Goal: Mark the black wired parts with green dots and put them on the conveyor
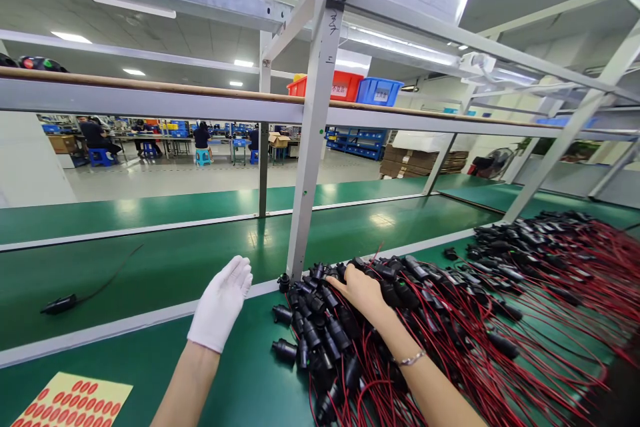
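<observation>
Black connectors point(320, 327) lie under the flat right hand point(361, 290); gloved left hand point(223, 303) open beside.

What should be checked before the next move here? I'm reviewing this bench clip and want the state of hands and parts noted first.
1. Right hand on the parts: ok, it is bare and rests on the pile of black connectors with red wires.
2. Right hand grip: cannot tell, the fingers reach into the pile and no single piece shows as held.
3. Left hand: ok, white-gloved, open, flat over the green bench top, holding nothing.
4. Wires: not ok, the red leads lie tangled across each other.
5. Sticker sheet: ok, flat at the near left corner, apart from both hands.
6. Stray connector: ok, lying alone far left, out of the way.
</observation>
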`<action>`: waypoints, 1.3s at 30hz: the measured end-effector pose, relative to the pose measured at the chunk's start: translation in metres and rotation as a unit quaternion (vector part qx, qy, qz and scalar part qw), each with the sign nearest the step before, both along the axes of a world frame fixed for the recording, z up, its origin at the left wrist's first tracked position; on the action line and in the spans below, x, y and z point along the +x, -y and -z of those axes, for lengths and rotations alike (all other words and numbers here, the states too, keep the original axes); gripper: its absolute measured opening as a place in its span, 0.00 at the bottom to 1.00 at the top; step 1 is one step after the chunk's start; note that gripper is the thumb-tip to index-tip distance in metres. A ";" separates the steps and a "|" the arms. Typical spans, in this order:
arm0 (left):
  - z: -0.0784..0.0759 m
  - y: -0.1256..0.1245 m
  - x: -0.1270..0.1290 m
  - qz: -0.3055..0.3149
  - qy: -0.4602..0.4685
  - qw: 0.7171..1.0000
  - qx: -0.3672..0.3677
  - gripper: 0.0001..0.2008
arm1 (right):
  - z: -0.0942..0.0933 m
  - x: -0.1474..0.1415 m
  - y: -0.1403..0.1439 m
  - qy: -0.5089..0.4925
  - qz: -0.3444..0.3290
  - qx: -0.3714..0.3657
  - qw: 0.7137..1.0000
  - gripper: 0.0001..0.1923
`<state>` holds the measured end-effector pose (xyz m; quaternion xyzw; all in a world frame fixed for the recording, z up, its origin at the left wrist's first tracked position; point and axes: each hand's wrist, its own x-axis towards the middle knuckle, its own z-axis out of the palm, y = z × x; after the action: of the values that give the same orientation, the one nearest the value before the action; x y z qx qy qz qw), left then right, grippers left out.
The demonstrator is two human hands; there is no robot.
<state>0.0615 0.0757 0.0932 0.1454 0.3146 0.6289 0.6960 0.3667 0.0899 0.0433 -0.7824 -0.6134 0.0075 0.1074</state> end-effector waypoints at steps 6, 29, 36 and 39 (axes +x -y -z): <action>0.005 0.017 0.026 0.067 -0.029 0.997 0.032 0.18 | -0.008 -0.004 -0.002 -0.075 -0.030 0.085 0.993 0.14; 0.010 0.101 0.070 0.085 -0.411 0.843 0.336 0.22 | -0.021 -0.076 0.124 -0.250 -0.362 0.444 0.781 0.24; -0.015 0.095 0.041 0.250 -0.407 0.770 0.423 0.23 | -0.082 -0.055 0.138 -0.120 -0.469 0.440 0.756 0.26; -0.019 0.094 0.039 0.310 -0.405 0.739 0.440 0.27 | -0.091 -0.054 0.139 -0.085 -0.511 0.401 0.755 0.20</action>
<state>0.1007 -0.0186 0.1123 0.7662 0.1925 0.3280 0.5180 0.3122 -0.0493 0.1339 -0.2338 -0.8570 -0.1192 0.4435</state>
